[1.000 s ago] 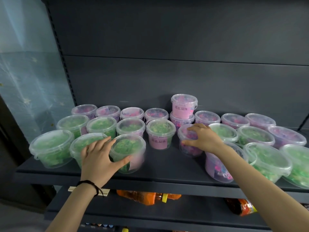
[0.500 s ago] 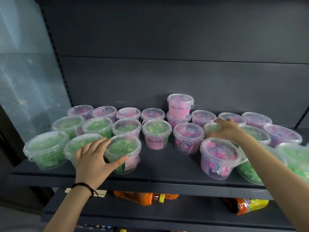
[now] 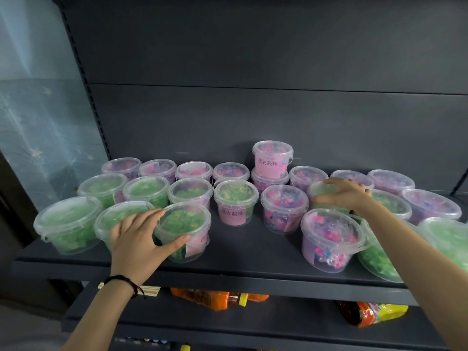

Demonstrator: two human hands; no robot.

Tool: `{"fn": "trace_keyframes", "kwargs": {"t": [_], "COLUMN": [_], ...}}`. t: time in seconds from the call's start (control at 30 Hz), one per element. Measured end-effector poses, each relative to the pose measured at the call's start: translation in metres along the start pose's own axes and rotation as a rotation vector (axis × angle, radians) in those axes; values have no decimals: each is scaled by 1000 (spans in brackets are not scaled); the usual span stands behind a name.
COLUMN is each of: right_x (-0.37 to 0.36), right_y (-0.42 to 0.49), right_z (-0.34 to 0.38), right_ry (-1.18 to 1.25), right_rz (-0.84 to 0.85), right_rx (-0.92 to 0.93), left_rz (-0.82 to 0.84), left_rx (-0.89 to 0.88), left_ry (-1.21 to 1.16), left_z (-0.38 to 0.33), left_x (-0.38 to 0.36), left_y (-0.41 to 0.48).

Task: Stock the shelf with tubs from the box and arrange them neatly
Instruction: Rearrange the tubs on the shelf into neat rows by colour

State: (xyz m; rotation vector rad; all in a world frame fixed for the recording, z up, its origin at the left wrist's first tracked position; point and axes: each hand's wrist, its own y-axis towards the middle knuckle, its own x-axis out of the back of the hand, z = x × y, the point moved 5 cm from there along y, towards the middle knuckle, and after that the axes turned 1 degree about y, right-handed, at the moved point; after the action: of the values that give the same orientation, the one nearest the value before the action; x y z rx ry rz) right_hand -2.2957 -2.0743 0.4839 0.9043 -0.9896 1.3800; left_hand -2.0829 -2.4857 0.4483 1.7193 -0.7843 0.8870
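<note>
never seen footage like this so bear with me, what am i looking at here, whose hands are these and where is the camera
There is no machine here. A person wears one wide-angle camera on the head, looking forward and down, so the two arms reaching in are their own. That is the only view.

In front is a dark shelf holding rows of clear lidded tubs. The green-filled ones sit mostly at the front and left, the pink and purple ones mostly behind, and one pink tub is stacked on another.

The left hand, with a dark band at the wrist, grips the front green tub, thumb on its wall. The right hand curls over a second-row green tub. Orange bottles lie on the shelf below.
</note>
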Motion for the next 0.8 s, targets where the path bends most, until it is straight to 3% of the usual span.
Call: {"fn": "trace_keyframes", "kwargs": {"t": [0.17,0.3,0.53,0.8], "right_x": [45,53,-6,-69], "right_y": [-13,-43,-112,-128], "right_z": [39,87,164,183], "right_ry": [-36,79,155,130], "right_rz": [-251,-286,36,247], "right_rx": [182,353,616,677], "left_rz": [-10,30,68,80], "left_rx": [-3,-41,-21,-10], "left_ry": [11,55,67,57], "left_z": [-2,-7,-10,-8], "left_x": [4,8,8,7], "left_y": [0,3,6,5]}}
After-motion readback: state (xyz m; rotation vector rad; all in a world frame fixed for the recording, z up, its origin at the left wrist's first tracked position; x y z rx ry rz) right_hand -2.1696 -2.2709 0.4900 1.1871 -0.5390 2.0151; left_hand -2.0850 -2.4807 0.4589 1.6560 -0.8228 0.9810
